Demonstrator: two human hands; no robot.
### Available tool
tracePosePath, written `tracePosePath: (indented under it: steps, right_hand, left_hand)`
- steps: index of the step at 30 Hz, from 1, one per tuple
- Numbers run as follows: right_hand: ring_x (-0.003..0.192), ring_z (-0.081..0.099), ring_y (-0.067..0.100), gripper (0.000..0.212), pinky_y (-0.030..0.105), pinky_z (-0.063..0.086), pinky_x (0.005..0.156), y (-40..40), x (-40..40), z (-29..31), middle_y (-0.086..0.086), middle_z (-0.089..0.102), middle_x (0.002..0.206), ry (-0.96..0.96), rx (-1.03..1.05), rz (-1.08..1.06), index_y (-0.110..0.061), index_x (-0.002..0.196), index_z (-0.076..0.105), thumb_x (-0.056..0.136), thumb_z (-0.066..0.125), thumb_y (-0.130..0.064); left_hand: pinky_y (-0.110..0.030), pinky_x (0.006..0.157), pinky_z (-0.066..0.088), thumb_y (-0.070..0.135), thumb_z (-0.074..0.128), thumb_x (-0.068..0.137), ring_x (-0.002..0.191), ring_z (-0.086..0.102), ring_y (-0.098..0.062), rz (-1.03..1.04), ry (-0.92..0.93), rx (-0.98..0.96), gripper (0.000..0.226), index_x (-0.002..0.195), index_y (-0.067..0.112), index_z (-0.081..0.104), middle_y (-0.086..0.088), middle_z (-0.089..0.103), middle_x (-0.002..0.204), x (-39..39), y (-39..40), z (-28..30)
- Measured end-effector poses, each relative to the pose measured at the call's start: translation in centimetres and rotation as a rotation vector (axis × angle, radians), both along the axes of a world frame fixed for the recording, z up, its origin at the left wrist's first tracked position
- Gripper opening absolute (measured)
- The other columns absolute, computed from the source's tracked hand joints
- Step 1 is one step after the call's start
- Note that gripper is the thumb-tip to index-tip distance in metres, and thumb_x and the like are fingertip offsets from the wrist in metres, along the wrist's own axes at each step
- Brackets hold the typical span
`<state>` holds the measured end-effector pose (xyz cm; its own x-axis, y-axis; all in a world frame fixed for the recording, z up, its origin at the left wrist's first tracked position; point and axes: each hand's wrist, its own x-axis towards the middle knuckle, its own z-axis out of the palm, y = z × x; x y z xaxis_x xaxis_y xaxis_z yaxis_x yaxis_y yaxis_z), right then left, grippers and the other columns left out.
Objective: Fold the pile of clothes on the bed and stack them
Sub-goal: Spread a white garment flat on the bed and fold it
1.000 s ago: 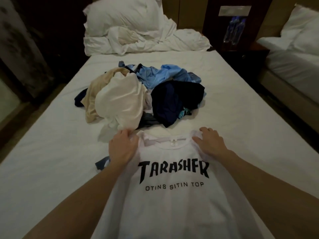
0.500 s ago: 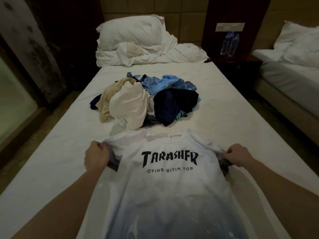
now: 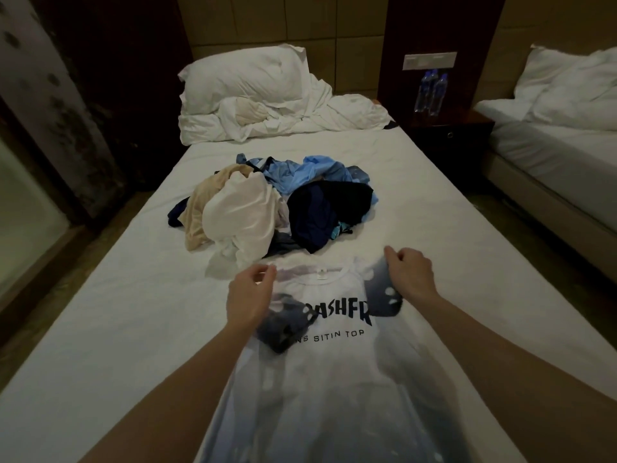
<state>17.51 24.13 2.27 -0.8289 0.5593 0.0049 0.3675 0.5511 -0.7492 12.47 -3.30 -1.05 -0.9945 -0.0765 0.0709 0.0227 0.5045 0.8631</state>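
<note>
A white T-shirt (image 3: 334,372) with black lettering lies face up on the near part of the bed (image 3: 100,329). Both of its dark blue sleeves are folded inward over the chest. My left hand (image 3: 248,300) pinches the left shoulder fold beside the collar. My right hand (image 3: 409,275) grips the folded right sleeve at the shoulder. Beyond the shirt sits the pile of clothes (image 3: 273,205), with beige, white, light blue and dark navy pieces heaped together.
A white pillow (image 3: 247,80) and crumpled duvet (image 3: 317,115) lie at the head of the bed. A dark nightstand (image 3: 447,132) with water bottles (image 3: 430,91) stands to the right, then a second bed (image 3: 554,155). Floor runs along both sides.
My hands have carried the sleeves from the shirt's outer edges inward over the chest, covering part of the lettering. The view has tilted up slightly.
</note>
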Motion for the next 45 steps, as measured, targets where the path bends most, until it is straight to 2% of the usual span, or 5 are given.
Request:
tracePosePath:
  steps: [6, 11, 22, 31, 45]
  right_hand:
    - [0.106, 0.059, 0.029, 0.058, 0.041, 0.045, 0.098, -7.0, 0.1, -3.5, 0.014, 0.065, 0.116, -0.254, -0.113, 0.508, -0.008, 0.112, 0.065, 0.104, 0.029, -0.052]
    - [0.152, -0.003, 0.017, 0.066, 0.051, 0.004, 0.122, -9.0, 4.2, -8.9, -0.004, -0.001, 0.166, -0.541, 0.337, 0.810, -0.015, 0.158, 0.010, 0.104, 0.018, -0.052]
    - [0.151, 0.010, 0.028, 0.066, 0.050, 0.024, 0.118, -6.3, 15.5, -7.4, 0.004, 0.008, 0.165, -0.526, 0.271, 0.374, -0.014, 0.157, 0.007, 0.101, 0.040, -0.023]
    - [0.126, 0.043, 0.039, 0.050, 0.050, 0.042, 0.101, -5.6, 26.4, -8.1, 0.017, 0.040, 0.138, -0.589, 0.107, -0.041, -0.009, 0.134, 0.037, 0.096, 0.051, -0.037]
    - [0.086, 0.067, 0.021, 0.019, 0.033, 0.054, 0.083, -9.0, 29.9, -8.6, 0.005, 0.073, 0.089, -0.264, -0.129, 0.552, -0.016, 0.078, 0.072, 0.076, 0.054, -0.021]
  left_hand:
    - [-0.035, 0.094, 0.047, 0.026, 0.054, 0.097, 0.107, 0.062, -0.025, -0.115, 0.030, -0.507, 0.028, 0.120, 0.016, 0.065, -0.005, 0.065, 0.123, 2.2, -5.5, -4.7]
    - [-0.037, 0.117, 0.029, 0.054, 0.028, 0.096, 0.147, 0.030, -0.022, -0.374, -0.066, -0.779, 0.066, 0.150, 0.018, 0.039, -0.002, 0.028, 0.161, 6.2, -8.0, -8.5]
    - [-0.042, 0.114, 0.033, 0.015, 0.044, 0.094, 0.149, 0.020, -0.026, -0.231, -0.223, -0.664, 0.072, 0.158, 0.020, 0.011, -0.003, 0.008, 0.166, 16.2, -8.1, -6.5]
    - [-0.039, 0.095, 0.043, 0.054, 0.049, 0.094, 0.117, 0.053, -0.029, 0.096, -0.461, -0.718, 0.049, 0.122, 0.014, 0.047, -0.009, 0.056, 0.124, 25.5, -10.4, -6.4]
    - [-0.038, 0.065, 0.055, 0.074, 0.044, 0.085, 0.064, 0.064, -0.011, -0.352, -0.151, -0.305, 0.055, 0.079, 0.024, 0.065, 0.004, 0.069, 0.072, 28.6, -7.3, -4.8]
